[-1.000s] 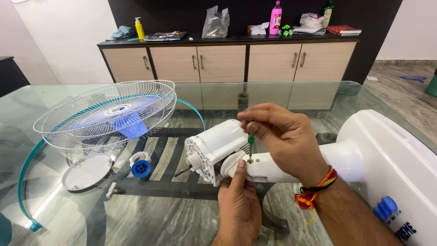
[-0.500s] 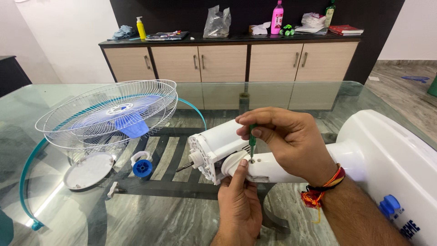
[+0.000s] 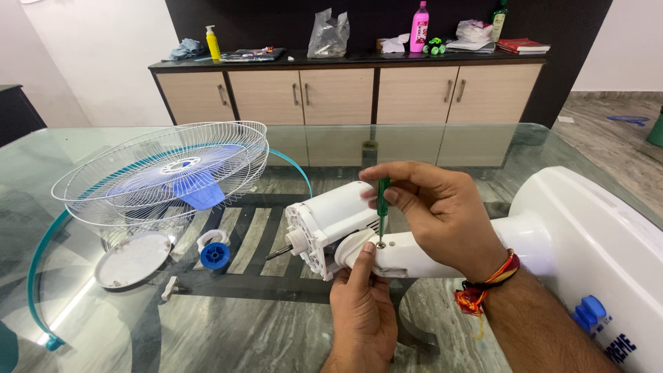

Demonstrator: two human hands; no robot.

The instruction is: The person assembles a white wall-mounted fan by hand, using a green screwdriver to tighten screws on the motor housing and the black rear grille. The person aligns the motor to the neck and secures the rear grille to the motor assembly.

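Centre frame: right hand [image 3: 442, 214] pinches a small green screwdriver [image 3: 381, 207] upright, fingers clamped on its handle, tip set in a screw hole on the white fan neck [image 3: 428, 254]. Left hand [image 3: 362, 314] comes up from the bottom edge, fingers closed on the underside of the neck, thumb pressed just beside the screw hole. White motor housing [image 3: 331, 221] lies on its side left of the hands, shaft pointing left-down. Neck runs right into the white fan base [image 3: 594, 235] at right edge of frame, blue buttons [image 3: 587, 312] on it at lower right. All on a glass counter [image 3: 276, 324].

Left half of frame: white wire fan guards [image 3: 162, 176] stacked with blue blade [image 3: 197, 190] inside, teal rim ring [image 3: 41, 269] around them. White round cap [image 3: 132, 259] below the guards, blue-and-white spinner nut [image 3: 214, 252] just right of it, well apart from the hands.

Top of frame: wooden sideboard [image 3: 345, 93] with pink bottle [image 3: 418, 27], yellow bottle [image 3: 213, 43], plastic bag [image 3: 328, 34].
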